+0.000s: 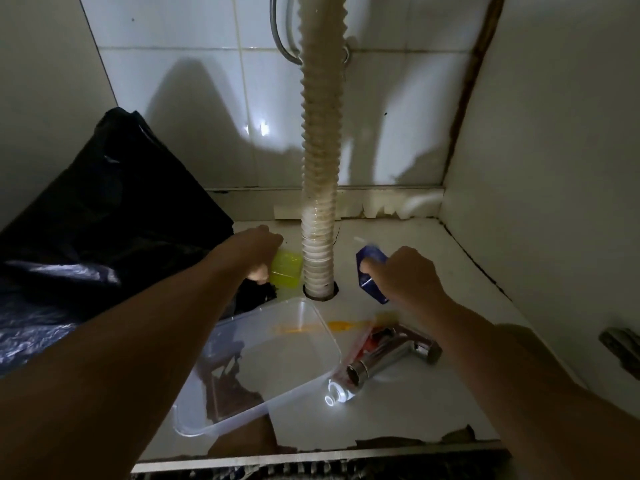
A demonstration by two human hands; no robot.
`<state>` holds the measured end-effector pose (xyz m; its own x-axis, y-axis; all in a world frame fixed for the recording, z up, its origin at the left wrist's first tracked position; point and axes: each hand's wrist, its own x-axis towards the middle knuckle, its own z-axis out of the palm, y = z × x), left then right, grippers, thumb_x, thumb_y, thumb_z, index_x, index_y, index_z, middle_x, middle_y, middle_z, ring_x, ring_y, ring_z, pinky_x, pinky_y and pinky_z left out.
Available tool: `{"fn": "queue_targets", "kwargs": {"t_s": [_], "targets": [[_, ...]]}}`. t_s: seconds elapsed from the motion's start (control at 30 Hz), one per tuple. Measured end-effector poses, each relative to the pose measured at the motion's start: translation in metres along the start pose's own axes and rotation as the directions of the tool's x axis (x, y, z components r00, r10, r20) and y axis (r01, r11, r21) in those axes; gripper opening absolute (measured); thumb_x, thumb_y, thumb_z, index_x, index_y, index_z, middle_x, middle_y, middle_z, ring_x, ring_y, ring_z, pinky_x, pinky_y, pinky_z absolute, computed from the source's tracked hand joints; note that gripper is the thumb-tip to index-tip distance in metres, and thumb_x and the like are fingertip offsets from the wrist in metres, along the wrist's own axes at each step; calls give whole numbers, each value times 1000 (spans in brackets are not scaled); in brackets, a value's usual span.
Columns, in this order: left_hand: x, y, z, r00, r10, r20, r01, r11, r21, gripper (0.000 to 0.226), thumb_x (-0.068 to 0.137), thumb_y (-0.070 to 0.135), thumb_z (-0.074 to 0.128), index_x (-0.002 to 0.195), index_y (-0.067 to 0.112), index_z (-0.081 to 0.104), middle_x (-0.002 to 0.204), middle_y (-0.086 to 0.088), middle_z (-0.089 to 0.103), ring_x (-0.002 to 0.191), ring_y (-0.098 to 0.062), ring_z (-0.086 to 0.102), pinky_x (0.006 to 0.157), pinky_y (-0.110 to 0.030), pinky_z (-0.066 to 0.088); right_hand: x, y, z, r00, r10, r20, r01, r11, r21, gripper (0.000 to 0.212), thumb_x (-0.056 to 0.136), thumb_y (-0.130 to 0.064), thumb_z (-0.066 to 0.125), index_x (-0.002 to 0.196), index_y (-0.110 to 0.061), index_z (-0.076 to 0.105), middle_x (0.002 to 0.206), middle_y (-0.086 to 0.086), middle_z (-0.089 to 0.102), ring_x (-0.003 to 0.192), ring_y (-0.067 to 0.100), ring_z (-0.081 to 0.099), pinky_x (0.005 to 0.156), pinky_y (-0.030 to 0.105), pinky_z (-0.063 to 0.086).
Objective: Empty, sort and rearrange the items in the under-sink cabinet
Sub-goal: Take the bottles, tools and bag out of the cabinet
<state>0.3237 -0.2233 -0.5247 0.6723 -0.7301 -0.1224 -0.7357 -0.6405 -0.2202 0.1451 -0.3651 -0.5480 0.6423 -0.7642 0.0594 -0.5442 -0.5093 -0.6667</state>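
Yellow-green container [285,270] left of drain hose; tilted blue bottle [371,273] right.

One clear tub [311,327], one chrome tap [391,355], one black bag [114,209], one corrugated hose [320,150].

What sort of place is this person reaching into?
Most likely a cupboard under a sink: a ribbed drain hose drops through the floor, tiled wall behind, a loose chrome tap lying nearby.
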Motion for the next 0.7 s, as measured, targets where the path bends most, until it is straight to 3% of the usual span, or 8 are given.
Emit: {"fn": "queue_targets", "kwargs": {"t_s": [0.13, 0.27, 0.4, 0.5, 0.57, 0.63, 0.7], "targets": [[-26, 5, -28, 992, 14, -128, 7, 987, 158, 58, 76, 22, 74, 127, 14, 50, 128, -10, 47, 113, -28, 54, 90, -34, 46, -20, 7, -22, 997, 73, -29, -65, 974, 218, 38, 89, -44, 54, 90, -6, 56, 67, 1, 52, 57, 11, 49, 49, 21, 36], [-59, 13, -54, 951, 94, -294, 19, 933, 359, 50, 82, 25, 66, 128, 16, 47, 131, -10, 52, 127, -28, 46, 116, -46, 15, -53, 6, -37, 981, 185, 53, -187, 853, 487, 30, 87, -40, 58, 77, -13, 51, 74, 5, 54, 70, 18, 53, 73, 33, 45], [-105, 33, -81, 862, 219, -457, 39, 870, 491, 56, 89, 24, 56, 140, 14, 34, 138, -12, 46, 136, -34, 32, 118, -52, 1, -91, 4, -49, 969, 195, 152, -247, 757, 604, 22, 87, -30, 64, 82, -11, 54, 83, 9, 60, 74, 19, 57, 63, 26, 44], [-143, 49, -99, 840, 270, -470, 10, 859, 512, 55, 92, 24, 50, 142, 14, 30, 141, -12, 41, 136, -34, 32, 117, -53, 1, -115, 2, -61, 951, 216, 219, -307, 601, 738, 19, 82, -17, 69, 94, -7, 58, 102, 15, 63, 82, 22, 61, 61, 25, 46], [-168, 60, -104, 850, 267, -455, -36, 890, 455, 52, 91, 23, 51, 140, 17, 33, 139, -10, 42, 133, -31, 37, 117, -54, 3, -130, 1, -67, 944, 219, 248, -327, 494, 805, 41, 77, -10, 73, 113, -5, 54, 112, 16, 62, 86, 22, 63, 66, 27, 51], [-195, 67, -103, 877, 263, -401, -117, 928, 353, 52, 89, 28, 55, 136, 22, 35, 136, -6, 45, 127, -27, 44, 116, -50, 16, -140, 4, -71, 941, 199, 274, -336, 440, 833, 69, 73, -10, 77, 132, -11, 41, 122, 16, 58, 100, 26, 63, 82, 34, 56], [-224, 70, -97, 901, 278, -333, -199, 947, 252, 52, 83, 35, 62, 130, 27, 41, 128, -1, 52, 117, -23, 52, 103, -40, 34, -154, 5, -75, 942, 125, 311, -333, 443, 833, 72, 71, -9, 78, 133, -15, 42, 125, 15, 58, 106, 29, 63, 88, 38, 55]]}}
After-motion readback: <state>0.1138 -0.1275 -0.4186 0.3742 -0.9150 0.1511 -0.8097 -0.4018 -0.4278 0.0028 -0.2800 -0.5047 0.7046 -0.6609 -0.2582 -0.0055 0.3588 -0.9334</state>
